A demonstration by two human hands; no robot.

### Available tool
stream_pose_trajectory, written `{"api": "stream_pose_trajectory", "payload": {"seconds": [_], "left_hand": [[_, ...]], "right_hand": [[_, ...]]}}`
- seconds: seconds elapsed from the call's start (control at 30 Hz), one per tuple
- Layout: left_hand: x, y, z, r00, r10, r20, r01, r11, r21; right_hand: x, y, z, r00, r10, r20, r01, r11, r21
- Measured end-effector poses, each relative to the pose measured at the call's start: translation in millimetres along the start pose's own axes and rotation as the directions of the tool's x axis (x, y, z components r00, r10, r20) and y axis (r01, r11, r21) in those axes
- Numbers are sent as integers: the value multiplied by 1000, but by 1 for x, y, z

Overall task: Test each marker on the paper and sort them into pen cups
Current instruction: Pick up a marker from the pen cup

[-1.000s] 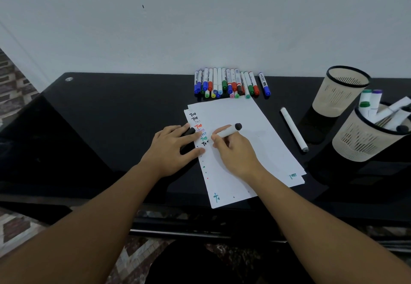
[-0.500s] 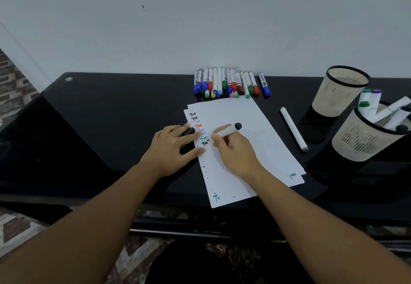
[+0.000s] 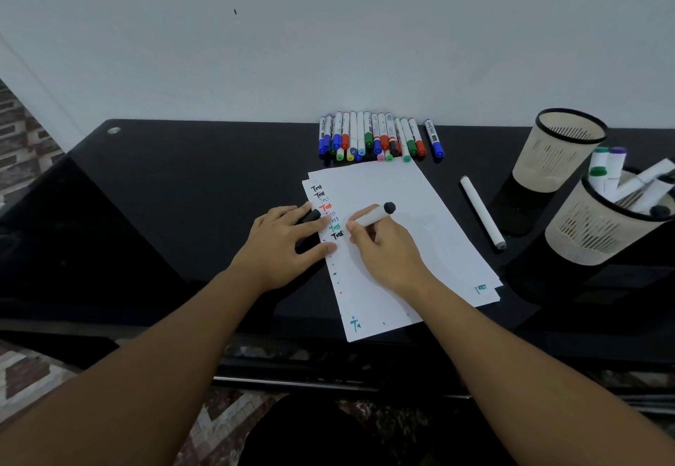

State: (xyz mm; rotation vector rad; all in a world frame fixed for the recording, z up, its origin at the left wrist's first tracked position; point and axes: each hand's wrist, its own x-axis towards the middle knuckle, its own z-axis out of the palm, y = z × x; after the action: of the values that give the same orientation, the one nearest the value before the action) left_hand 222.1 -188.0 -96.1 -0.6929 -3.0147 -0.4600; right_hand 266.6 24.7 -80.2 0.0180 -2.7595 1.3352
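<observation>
- Marker [image 3: 372, 214]: white barrel, dark end up; right hand [image 3: 383, 250] pinches it in a writing grip, tip on the paper [image 3: 412, 232] beside the newest black "Test".
- Left hand [image 3: 288, 243]: fingers spread flat, steadying the sheet's left edge; a black cap [image 3: 308, 218] lies under them.
- Cups: far cup [image 3: 559, 151] looks empty, near cup [image 3: 602, 221] holds sorted markers.
- Row [image 3: 380, 137]: untested markers by the wall; one loose marker [image 3: 482, 211].
- Change: none seen; pose matches earlier frames.
</observation>
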Motion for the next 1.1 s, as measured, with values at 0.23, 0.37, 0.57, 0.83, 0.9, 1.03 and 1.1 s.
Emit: {"api": "stream_pose_trajectory", "payload": {"seconds": [0.23, 0.37, 0.57, 0.83, 0.9, 1.03, 1.1], "left_hand": [[-4, 0, 0, 996, 28, -88, -36, 995, -89], [-4, 2, -3, 988, -80, -135, 37, 953, -300], [6, 6, 0, 953, -231, -198, 162, 937, -311], [2, 11, 5, 930, -176, -323, 94, 963, -253], [0, 13, 4, 924, -151, -352, 56, 962, -267], [0, 15, 5, 917, -106, -385, -8, 959, -283], [0, 15, 5, 914, -107, -391, -12, 957, -289]], "right_hand": [[0, 4, -3, 996, 13, -86, 10, 964, 266], [-2, 4, -3, 997, 4, -72, 16, 962, 271], [-3, 7, -4, 999, 9, 35, -17, 966, 258], [-3, -2, -8, 999, 22, 40, -39, 886, 462], [-2, -3, -11, 1000, 20, 15, -25, 898, 439], [2, -5, -22, 998, 36, 47, -53, 907, 418], [8, -3, -28, 998, 27, 52, -38, 974, 223]]}}
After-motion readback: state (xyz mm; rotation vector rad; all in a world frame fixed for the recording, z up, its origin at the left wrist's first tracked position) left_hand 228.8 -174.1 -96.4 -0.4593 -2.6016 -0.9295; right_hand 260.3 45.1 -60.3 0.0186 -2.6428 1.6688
